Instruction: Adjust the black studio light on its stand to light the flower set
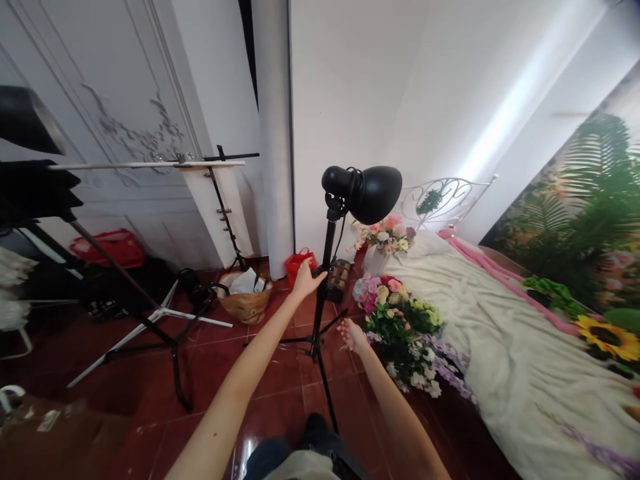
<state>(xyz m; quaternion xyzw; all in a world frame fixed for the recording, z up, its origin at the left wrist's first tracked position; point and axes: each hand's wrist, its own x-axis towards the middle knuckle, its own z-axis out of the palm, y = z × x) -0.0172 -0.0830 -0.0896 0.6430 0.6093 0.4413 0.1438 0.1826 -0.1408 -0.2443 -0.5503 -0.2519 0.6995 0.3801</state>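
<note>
In front of me stands a black light stand (320,313) with a dark lamp head (375,193) on top, its cable coiled at the neck. My left hand (305,281) is at the pole partway up, thumb and fingers around a small dark knob there; part of this grip is hidden. My right hand (353,335) is lower, right of the pole and apart from it, with fingers loosely curled and spread and nothing seen in them. It is nearest to a bunch of artificial flowers (395,303).
On the right lies a cream blanket (480,300) beside a white metal headboard (450,200). A basket (247,303), a red bag (299,263) and a brown box (340,279) stand on the floor. Other stands with spread legs (160,320) are at left, near a cardboard box (65,433).
</note>
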